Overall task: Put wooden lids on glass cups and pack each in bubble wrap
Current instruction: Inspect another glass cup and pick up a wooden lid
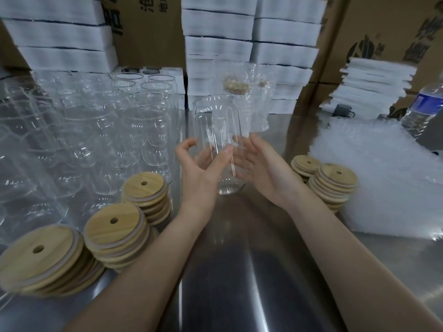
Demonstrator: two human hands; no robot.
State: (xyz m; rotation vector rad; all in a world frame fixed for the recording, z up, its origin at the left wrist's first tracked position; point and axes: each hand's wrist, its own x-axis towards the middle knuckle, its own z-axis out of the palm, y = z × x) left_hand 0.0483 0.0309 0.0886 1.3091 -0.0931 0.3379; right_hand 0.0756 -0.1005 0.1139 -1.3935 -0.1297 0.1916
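Though two wrapped cups (239, 99) stand at twelve o'clock, many bare cups (107, 130) wait at ten. The left hand (201, 171) grips a lidless cup (215, 123); the right hand (263, 164) holds its fingers (249, 147) straight just beside it.

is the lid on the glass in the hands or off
Off. The glass cup between the left hand and right hand shows a bare open rim; the wooden lids lie stacked on the table.

Steel tbl (239, 271), cardboard boxes (148, 32) behind.

Head view, sole camera: wide-angle, faces forward and down, close over table (239, 271); left hand (201, 168), right hand (261, 164) central.
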